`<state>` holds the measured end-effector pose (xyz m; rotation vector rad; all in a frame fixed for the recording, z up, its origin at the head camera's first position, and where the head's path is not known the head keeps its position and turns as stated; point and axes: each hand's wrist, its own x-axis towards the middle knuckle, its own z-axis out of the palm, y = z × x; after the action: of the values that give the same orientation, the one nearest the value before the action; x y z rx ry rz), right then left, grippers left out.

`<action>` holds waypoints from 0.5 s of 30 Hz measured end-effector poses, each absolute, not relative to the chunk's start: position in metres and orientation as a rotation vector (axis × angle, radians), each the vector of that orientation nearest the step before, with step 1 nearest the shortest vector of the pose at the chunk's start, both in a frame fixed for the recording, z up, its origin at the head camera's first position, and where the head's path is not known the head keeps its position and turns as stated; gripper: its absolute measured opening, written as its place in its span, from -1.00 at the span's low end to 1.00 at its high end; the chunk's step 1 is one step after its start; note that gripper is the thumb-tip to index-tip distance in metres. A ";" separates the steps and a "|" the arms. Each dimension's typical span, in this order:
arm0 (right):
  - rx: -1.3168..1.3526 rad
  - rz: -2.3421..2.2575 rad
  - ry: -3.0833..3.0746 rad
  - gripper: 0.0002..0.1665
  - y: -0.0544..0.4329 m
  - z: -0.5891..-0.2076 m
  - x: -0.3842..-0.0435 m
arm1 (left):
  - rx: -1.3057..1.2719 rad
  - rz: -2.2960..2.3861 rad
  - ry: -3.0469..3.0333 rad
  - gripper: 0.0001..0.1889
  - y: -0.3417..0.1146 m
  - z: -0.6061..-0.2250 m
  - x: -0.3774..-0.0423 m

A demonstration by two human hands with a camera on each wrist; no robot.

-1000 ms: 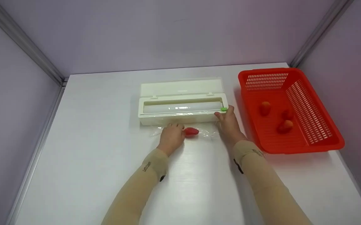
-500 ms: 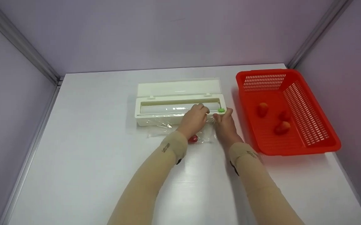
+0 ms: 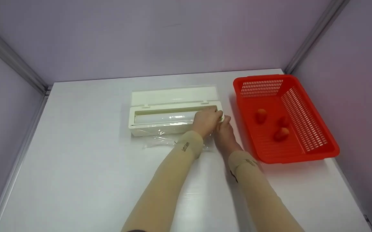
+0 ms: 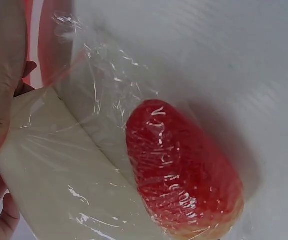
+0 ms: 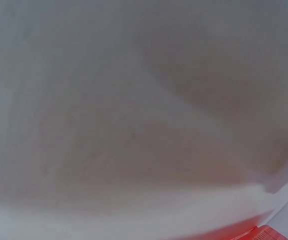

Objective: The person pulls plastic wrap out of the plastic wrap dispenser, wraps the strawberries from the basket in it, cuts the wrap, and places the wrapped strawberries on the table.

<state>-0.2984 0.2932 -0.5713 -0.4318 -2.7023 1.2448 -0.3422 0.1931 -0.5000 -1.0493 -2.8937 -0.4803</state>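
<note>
A white cling film dispenser (image 3: 153, 131) lies on the table with its lid tipped back and the roll showing. My left hand (image 3: 204, 121) has its fingers curled at the green slide cutter (image 3: 221, 119), which they mostly cover, at the dispenser's right end. Beside it, my right hand (image 3: 224, 137) grips that same end, thumb on the front. In the left wrist view, clear film (image 4: 96, 95) runs from the dispenser over a red fruit (image 4: 179, 170) with a yellowish end. The left forearm hides this fruit in the head view. Blur fills most of the right wrist view.
On the right stands a red plastic basket (image 3: 255, 151) with slotted sides. Inside lie 3 red and yellowish fruits (image 3: 281, 133). Walls bound the white table (image 3: 76, 154) at the back and both sides.
My left hand has left the wrapped fruit and moved up and right to the cutter at the dispenser's right end. My right hand stays on that end. The head view has shifted slightly.
</note>
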 end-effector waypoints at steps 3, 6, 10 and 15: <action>-0.421 1.253 -2.704 -0.55 0.291 -0.570 -0.299 | -1.120 -0.276 -2.827 -0.84 0.191 -0.497 -0.341; -0.446 1.212 -2.727 -0.51 0.291 -0.569 -0.299 | -1.153 -0.205 -2.814 -0.81 0.190 -0.495 -0.341; -0.483 1.186 -2.752 -0.45 0.292 -0.568 -0.298 | -1.170 -0.221 -2.861 -0.74 0.186 -0.494 -0.343; -0.469 1.272 -2.722 -0.42 0.293 -0.570 -0.295 | -1.173 -0.249 -2.916 -0.76 0.158 -0.496 -0.349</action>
<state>-0.2946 0.2930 -0.5704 -0.4695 -2.7222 1.2717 -0.3487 0.1582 -0.4964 -1.1734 -2.9159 -0.2493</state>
